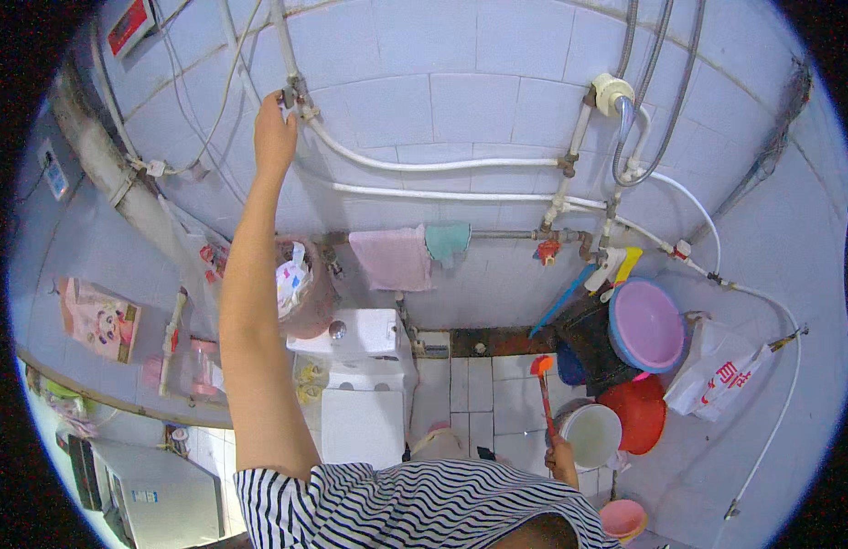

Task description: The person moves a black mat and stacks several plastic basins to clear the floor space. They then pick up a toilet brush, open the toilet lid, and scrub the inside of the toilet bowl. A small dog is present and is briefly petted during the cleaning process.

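High on the tiled wall, my left hand [276, 134] has its fingers around a valve [288, 98] at the pipe joint. From this joint a white water pipe [410, 165] runs right along the tiles. Low on the right, my right hand [561, 461] grips the red handle of a toilet brush or similar cleaning brush [546, 401]. Its orange head [542, 364] points away from me, above the floor tiles. Beside that hand stands a white bucket [591, 436] with cloudy liquid in it.
A white toilet [362, 418] stands below my left arm. Pink [390, 257] and green [448, 240] cloths hang on a pipe. At right are a blue-and-pink basin [647, 326], a red basin [633, 415], a white plastic bag [715, 370] and a shower hose [671, 130].
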### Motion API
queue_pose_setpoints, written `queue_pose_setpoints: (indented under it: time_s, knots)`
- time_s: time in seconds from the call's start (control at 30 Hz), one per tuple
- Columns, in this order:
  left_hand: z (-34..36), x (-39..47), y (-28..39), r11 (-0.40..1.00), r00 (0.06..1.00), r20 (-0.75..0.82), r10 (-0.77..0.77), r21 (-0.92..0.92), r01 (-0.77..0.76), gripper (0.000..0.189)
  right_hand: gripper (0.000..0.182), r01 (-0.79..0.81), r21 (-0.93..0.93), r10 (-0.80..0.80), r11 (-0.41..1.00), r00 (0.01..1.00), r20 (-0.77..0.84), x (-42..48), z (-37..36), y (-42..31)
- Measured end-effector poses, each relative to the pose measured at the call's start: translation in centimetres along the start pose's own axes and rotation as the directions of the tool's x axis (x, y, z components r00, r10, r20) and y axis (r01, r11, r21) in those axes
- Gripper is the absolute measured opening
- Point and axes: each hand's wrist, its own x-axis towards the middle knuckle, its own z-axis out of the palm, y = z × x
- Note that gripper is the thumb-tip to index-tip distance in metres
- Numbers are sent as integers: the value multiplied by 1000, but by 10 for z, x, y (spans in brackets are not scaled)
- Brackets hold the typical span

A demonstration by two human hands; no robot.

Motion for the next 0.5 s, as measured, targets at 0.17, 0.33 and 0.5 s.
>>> queue_pose_setpoints:
  time_s: [0.17,0.33,0.5]
  knots:
    - [-7,17,8,998,987,150,-64,25,61,26,15,19,-12,-19,1000,1000,-19,28,-20,23]
    - [-14,34,9,994,950,299,-89,94,63,25,16,-36,52,27,998,987,161,50,-34,26]
    - [-20,37,-3,937,934,281,219,205,-282,24,17,-19,69,12,997,994,104,48,-3,21]
